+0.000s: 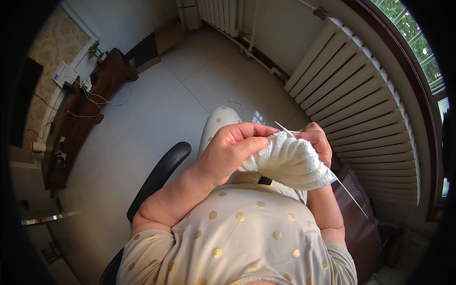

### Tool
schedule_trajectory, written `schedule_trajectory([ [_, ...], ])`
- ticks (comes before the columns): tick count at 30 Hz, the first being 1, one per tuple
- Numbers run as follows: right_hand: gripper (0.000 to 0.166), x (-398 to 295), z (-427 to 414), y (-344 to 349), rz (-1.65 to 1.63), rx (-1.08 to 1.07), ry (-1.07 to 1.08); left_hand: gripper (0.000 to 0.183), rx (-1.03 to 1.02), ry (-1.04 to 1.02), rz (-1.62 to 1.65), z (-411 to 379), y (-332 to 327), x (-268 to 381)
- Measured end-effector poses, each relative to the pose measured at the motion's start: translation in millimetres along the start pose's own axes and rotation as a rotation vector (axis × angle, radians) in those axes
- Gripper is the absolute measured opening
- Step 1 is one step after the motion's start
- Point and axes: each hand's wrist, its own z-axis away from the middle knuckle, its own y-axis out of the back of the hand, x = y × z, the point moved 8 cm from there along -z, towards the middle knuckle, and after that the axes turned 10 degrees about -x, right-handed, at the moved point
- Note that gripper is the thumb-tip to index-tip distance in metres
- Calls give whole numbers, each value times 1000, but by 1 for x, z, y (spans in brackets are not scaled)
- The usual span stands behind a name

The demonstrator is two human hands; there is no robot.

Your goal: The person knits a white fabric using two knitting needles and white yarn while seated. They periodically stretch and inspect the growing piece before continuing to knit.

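A piece of white ribbed knitting [297, 165] hangs bunched between my hands, above my lap. My left hand [228, 149] pinches its upper left edge between thumb and forefinger. Behind its upper right side, my right hand [317, 140] grips close to the needle tips, its fingers partly hidden by the fabric. One thin knitting needle [352, 199] juts out past the lower right corner of the knitting. Another needle tip [279, 125] pokes up between my hands. Strands of pale yarn [235, 102] show beyond my knee, against the floor.
A black chair armrest [160, 178] lies beside my left arm. White radiators [363, 96] line the wall under the window at right, above a dark woven-textured seat [352, 213]. At left, a dark wooden cabinet [80, 107] bears cables and a potted plant [95, 51].
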Motion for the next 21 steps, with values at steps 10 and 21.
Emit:
schedule_trajectory([
  [10,32,-25,-18,-14,488,-252,146,12,179,-156,-265,-8,14,-9],
  [21,41,-40,-31,-7,453,-288,312,10,171,-178,-296,-4,13,-3],
])
